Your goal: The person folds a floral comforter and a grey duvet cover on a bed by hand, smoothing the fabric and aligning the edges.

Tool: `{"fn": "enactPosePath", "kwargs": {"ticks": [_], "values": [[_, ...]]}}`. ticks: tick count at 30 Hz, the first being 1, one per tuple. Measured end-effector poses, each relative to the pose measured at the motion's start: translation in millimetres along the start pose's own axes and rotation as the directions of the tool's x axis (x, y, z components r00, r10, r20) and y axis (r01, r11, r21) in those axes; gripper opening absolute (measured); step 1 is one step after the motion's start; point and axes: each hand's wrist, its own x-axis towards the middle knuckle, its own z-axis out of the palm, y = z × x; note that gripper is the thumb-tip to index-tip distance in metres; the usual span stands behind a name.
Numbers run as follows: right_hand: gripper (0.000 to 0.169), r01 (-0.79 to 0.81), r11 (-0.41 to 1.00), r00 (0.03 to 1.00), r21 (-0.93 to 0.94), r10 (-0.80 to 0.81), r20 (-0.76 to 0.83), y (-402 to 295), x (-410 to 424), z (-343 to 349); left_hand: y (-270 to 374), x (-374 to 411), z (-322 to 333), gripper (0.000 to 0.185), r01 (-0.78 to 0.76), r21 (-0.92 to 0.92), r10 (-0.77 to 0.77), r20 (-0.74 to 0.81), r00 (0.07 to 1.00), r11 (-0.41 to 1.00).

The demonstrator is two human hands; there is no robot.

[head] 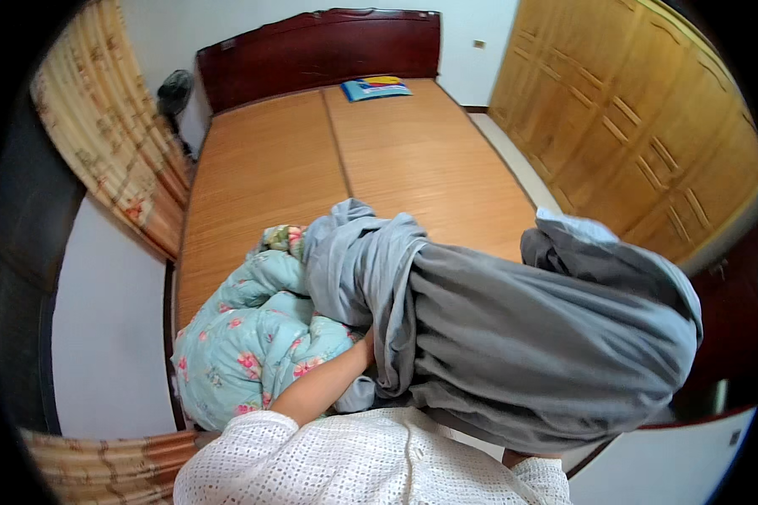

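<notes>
A large grey fabric cover (543, 341), with a paler blue-grey side (360, 252), is spread and bunched in front of me. My left forearm reaches across a light-blue floral quilt (246, 341), and my left hand (369, 346) goes in under the bunched folds, its fingers hidden. My right hand is out of view; only a bit of that forearm shows below the raised grey fabric, which bulges up on the right. The quilt lies heaped at the near left of the bed, touching the cover.
A bed mat (278, 164) covers the bed in two halves. By the dark wooden headboard (322, 47) lies a blue and yellow pillow (376, 89). A fan (175, 93) and floral curtain (110, 126) are on the left, a wooden wardrobe (619, 107) on the right.
</notes>
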Motion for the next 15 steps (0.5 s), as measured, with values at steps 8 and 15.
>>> {"fn": "enactPosePath", "kwargs": {"ticks": [8,15], "values": [[0.055,-0.251,0.902,0.899,-0.350,0.084,-0.429,19,-96,-76,42,79,83,0.049,-0.022,-0.034,0.027,0.141,0.990,0.999],[0.050,0.060,0.609,0.981,-0.791,-0.185,-0.067,75,34,-127,58,148,106,0.048,-0.125,0.337,0.177,-0.128,0.976,0.933]]}}
